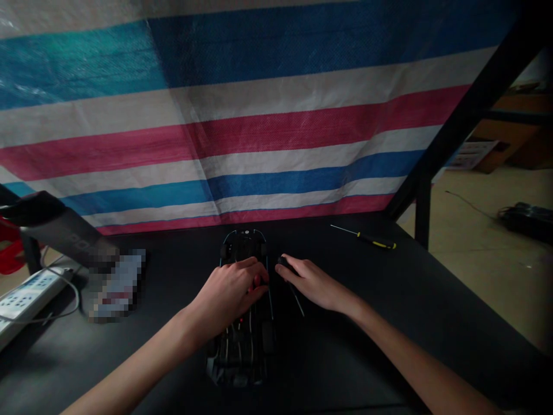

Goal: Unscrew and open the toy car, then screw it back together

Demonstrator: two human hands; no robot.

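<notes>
A dark toy car (235, 343) lies upside down on the black table, its underside and wheels showing. My left hand (237, 288) is over the middle of the car, fingers curled in and thumb close to them. What those fingers hold, if anything, is hidden. Just right of the car, my right hand (313, 282) is closed around the dark handle of a screwdriver (298, 301). Its thin metal shaft slants down toward me, close to the tabletop. Farther back on the right lies a second screwdriver (377, 241) with a black and yellow handle.
At left are a white power strip (32, 294) with a cable, a grey and black object (82, 233) and a blurred-out phone-like item (121, 285). A striped plastic sheet (259, 132) hangs behind the table (345, 357). A black frame post (422, 213) stands at right.
</notes>
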